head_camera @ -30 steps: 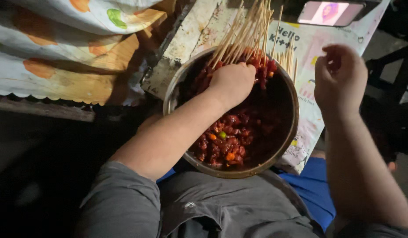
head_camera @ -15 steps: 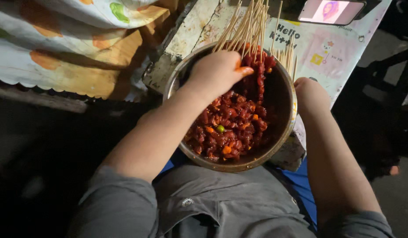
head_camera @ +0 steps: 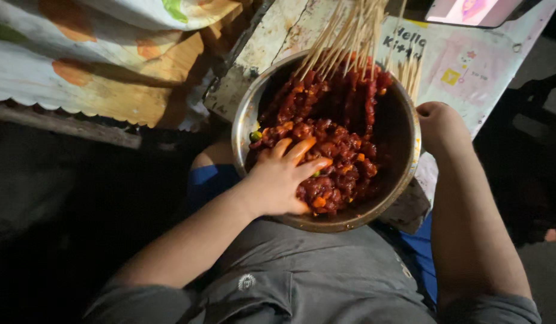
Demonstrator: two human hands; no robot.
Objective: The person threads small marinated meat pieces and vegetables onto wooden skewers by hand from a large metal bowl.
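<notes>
Red marinated meat chunks (head_camera: 335,156) lie under my left hand (head_camera: 278,180), its grip half-open and empty, while my right hand (head_camera: 437,123) clasps the round steel bowl's (head_camera: 242,129) rim.

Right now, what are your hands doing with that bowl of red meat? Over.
Left hand open, fingers in the red meat pieces. Right hand against the metal bowl rim. Loaded skewers lean at far side.

Top: you wear a grey shirt (head_camera: 302,282) with a small round pale emblem.
Sleeves: yours are short and grey; both forearms are bare.
Legs: your blue garment (head_camera: 213,180) shows underneath.
Fingers: your left hand (head_camera: 281,180) carries orange-red sauce stains.
</notes>
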